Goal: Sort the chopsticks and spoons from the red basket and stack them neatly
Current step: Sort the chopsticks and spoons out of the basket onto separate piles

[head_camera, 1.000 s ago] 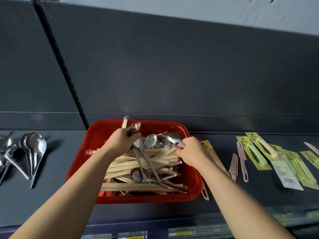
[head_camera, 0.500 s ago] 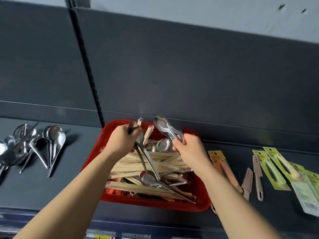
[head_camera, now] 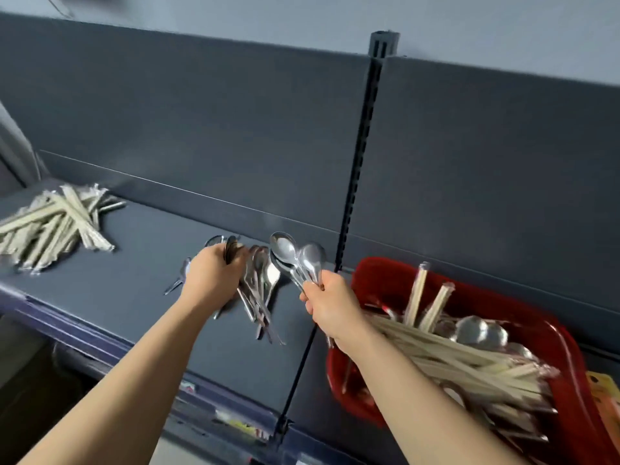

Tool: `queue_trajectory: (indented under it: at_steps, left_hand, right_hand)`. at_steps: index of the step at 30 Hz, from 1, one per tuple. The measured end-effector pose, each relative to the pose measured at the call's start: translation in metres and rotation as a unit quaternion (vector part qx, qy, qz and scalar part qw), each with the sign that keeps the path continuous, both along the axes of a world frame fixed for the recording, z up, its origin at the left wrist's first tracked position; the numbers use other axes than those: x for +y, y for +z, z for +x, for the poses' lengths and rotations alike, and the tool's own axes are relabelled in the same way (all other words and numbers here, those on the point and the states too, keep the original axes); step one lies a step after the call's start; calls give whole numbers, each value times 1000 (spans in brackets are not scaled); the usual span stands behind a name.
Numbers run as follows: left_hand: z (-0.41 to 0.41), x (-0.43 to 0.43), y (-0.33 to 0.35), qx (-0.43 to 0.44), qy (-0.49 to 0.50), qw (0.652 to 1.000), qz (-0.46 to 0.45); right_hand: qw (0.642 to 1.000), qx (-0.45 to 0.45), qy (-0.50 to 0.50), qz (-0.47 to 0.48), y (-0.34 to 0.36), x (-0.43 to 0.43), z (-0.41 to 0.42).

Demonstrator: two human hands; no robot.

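My right hand [head_camera: 330, 303] grips spoons [head_camera: 295, 256] by the handles, just right of the pile [head_camera: 265, 290] — lying lengthwise toward me — where my left hand [head_camera: 214, 280] grips another bunch [head_camera: 231, 251].

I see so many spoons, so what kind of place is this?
Probably a shop aisle: a dark shelf with a slotted upright post, blurred label strips along its front edge, and spoons and wrapped chopsticks piled out like stock.
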State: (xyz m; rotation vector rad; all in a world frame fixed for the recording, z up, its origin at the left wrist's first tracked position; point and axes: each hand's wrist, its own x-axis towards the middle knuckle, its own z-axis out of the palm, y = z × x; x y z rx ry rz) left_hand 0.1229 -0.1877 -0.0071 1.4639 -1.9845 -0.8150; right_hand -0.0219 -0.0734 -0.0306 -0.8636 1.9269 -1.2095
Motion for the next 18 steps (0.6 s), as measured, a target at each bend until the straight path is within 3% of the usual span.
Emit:
queue_trajectory:
  at_steps: [12, 18]
  left_hand:
    - [34, -102, -43, -168, -76, 983, -17]
    - [35, -117, -66, -175, -115, 977, -36]
  right_hand:
    - [982, 116, -59, 138, -52, -85, 63]
    - [963, 207, -38, 167, -58, -86, 71]
